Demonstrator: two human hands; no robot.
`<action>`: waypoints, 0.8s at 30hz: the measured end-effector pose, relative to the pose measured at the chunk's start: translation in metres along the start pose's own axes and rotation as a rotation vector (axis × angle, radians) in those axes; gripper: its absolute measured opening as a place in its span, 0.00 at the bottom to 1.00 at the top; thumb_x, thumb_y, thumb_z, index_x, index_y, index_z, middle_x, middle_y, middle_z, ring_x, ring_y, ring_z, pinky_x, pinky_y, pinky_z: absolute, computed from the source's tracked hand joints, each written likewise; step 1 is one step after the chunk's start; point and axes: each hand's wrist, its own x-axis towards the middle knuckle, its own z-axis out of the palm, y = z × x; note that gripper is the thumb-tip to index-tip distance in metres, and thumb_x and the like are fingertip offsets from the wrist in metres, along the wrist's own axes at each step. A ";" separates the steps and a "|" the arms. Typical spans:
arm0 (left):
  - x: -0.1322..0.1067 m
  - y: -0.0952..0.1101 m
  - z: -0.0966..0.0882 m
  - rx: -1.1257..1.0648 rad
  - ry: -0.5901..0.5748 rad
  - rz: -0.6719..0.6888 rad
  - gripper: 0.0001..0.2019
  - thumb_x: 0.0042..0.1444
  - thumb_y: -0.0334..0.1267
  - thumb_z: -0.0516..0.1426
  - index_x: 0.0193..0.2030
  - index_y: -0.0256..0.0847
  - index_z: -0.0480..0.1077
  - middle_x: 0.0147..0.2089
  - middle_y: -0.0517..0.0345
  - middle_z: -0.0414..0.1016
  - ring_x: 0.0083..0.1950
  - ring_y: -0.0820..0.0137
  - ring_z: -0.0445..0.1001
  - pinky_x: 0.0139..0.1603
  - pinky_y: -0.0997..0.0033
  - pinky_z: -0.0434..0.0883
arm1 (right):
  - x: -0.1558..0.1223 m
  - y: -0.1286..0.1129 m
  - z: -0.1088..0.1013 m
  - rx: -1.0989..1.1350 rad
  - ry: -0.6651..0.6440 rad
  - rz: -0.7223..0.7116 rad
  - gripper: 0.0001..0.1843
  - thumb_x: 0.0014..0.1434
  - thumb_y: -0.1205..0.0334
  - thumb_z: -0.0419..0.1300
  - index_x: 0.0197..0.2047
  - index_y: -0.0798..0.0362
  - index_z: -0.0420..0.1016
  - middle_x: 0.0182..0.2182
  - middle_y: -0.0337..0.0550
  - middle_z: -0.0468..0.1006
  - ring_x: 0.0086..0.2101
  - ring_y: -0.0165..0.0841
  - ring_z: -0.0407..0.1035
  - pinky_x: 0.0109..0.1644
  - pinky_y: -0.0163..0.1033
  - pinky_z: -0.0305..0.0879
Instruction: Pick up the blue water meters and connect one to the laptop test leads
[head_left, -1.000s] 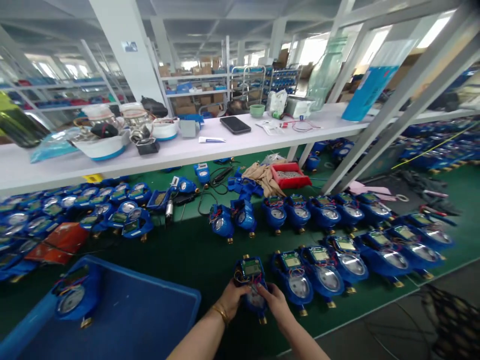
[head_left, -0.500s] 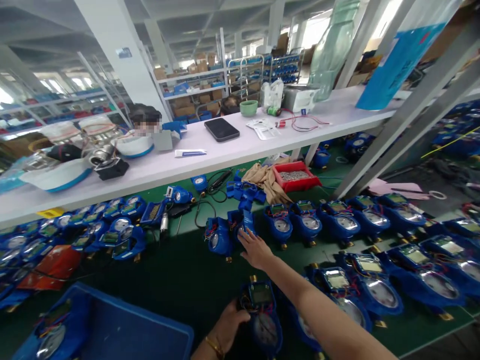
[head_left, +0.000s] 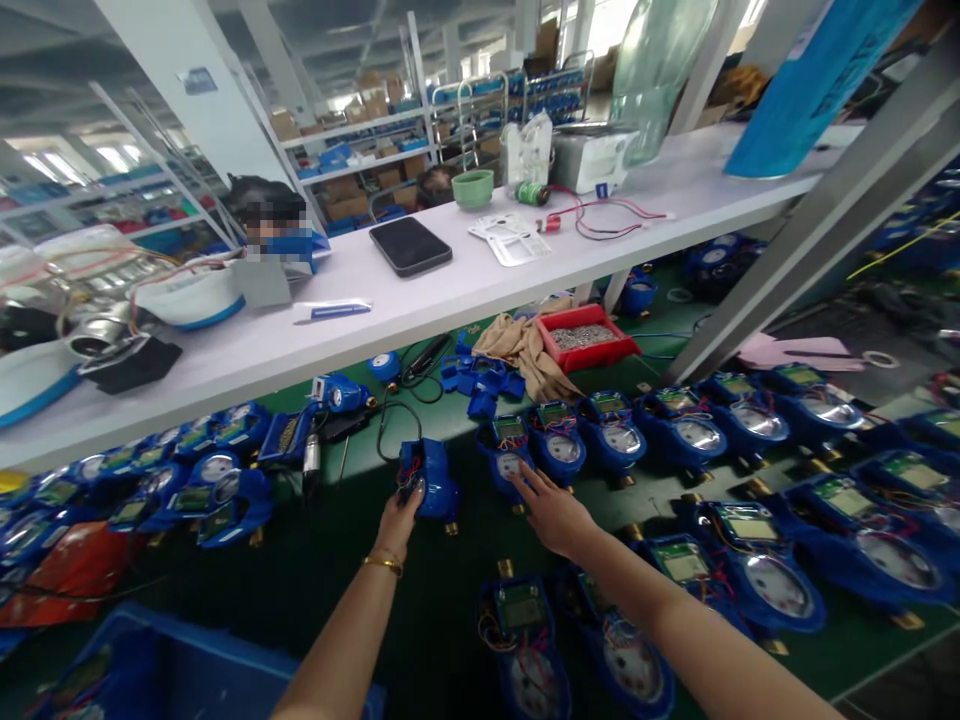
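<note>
On a dark-green bench (head_left: 442,600), a person's left hand (head_left: 399,520) has its grip closed on the left side of a rounded blue plastic meter (head_left: 441,480), while the right hand (head_left: 561,518), fingers loosely spread, touches a second round-dialled blue plastic meter (head_left: 495,458) at the left end of the far row of meters (head_left: 684,430). The step looks like positioning meters; shifting the left one would call for a hold clear of its red wires (head_left: 410,470). Compared with half a second ago, the left hand is off the near blue screened meter (head_left: 529,655), and the second sits closer to the row.
</note>
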 end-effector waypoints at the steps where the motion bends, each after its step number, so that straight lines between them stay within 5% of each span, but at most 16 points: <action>1: 0.002 0.003 0.006 0.046 0.016 0.018 0.26 0.65 0.42 0.54 0.63 0.30 0.50 0.60 0.39 0.62 0.57 0.60 0.67 0.54 0.64 0.70 | 0.000 0.001 -0.001 -0.004 -0.010 -0.004 0.41 0.56 0.75 0.52 0.70 0.54 0.43 0.69 0.49 0.36 0.65 0.49 0.42 0.63 0.50 0.56; 7: -0.024 0.017 0.040 0.380 0.202 0.178 0.32 0.55 0.37 0.64 0.58 0.26 0.52 0.60 0.34 0.56 0.62 0.52 0.59 0.62 0.59 0.60 | 0.002 -0.004 0.000 -0.006 -0.041 0.013 0.39 0.58 0.74 0.51 0.70 0.56 0.43 0.69 0.50 0.33 0.64 0.49 0.44 0.60 0.50 0.60; 10: -0.034 0.025 0.060 0.469 0.165 0.202 0.37 0.53 0.38 0.66 0.60 0.23 0.49 0.60 0.34 0.54 0.65 0.51 0.52 0.63 0.61 0.59 | 0.003 -0.007 -0.003 -0.009 -0.045 0.019 0.38 0.58 0.73 0.51 0.70 0.58 0.43 0.69 0.51 0.34 0.64 0.50 0.44 0.60 0.51 0.60; 13: -0.032 0.028 0.073 0.494 0.102 0.115 0.35 0.52 0.42 0.66 0.56 0.21 0.53 0.56 0.30 0.56 0.59 0.47 0.60 0.56 0.58 0.65 | 0.002 -0.009 -0.007 -0.015 -0.049 0.026 0.37 0.59 0.71 0.51 0.70 0.57 0.45 0.69 0.51 0.36 0.64 0.50 0.44 0.59 0.51 0.61; 24: -0.013 0.003 0.065 0.461 0.015 0.270 0.25 0.52 0.41 0.65 0.49 0.27 0.63 0.49 0.38 0.67 0.52 0.54 0.68 0.52 0.62 0.66 | 0.000 -0.012 -0.009 0.046 -0.005 0.016 0.38 0.58 0.70 0.55 0.69 0.62 0.46 0.68 0.58 0.35 0.66 0.49 0.35 0.63 0.50 0.56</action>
